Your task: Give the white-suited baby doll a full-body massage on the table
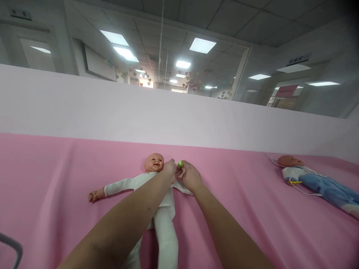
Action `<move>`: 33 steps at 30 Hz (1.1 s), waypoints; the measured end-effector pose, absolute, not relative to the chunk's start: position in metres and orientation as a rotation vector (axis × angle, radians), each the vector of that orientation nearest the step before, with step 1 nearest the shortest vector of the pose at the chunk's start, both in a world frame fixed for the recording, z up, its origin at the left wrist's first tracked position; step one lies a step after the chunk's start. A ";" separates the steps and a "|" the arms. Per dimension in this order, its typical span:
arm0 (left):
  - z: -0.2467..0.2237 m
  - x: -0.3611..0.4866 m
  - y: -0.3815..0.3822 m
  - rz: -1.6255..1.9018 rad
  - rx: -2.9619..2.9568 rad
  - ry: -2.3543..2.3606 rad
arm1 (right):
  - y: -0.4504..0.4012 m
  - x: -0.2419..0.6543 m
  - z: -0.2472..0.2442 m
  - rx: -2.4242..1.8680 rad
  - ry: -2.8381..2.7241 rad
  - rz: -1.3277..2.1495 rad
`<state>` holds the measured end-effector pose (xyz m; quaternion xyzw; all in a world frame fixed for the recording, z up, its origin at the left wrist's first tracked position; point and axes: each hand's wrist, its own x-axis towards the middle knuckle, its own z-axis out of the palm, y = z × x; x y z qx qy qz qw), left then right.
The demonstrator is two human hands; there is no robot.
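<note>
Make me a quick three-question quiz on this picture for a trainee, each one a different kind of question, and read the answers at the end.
1. Multiple choice: what colour is the small object between the left hand and the right hand? (a) blue (b) green (c) red
2. True or false: the baby doll in white lies face down on the pink sheet.
3. Fill in the blank: in the picture, the baby doll in blue and white lies to the ____ of the baby doll in white.

Key: 1. b, green. 2. False: its face is turned up. 3. Right.
</note>
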<state>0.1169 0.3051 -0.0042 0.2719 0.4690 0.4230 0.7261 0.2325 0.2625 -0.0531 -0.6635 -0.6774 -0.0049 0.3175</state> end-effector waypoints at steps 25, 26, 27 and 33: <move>0.045 -0.047 0.228 1.093 0.742 0.809 | 0.155 0.110 0.024 -1.341 -2.404 0.043; 0.047 -0.052 0.230 1.100 0.743 0.795 | 0.149 0.107 0.026 -1.320 -2.428 0.064; 0.049 -0.054 0.231 1.100 0.739 0.772 | 0.142 0.104 0.028 -1.283 -2.456 0.094; 0.054 -0.051 0.225 1.009 0.661 0.590 | 0.110 0.088 0.040 -1.071 -2.526 0.148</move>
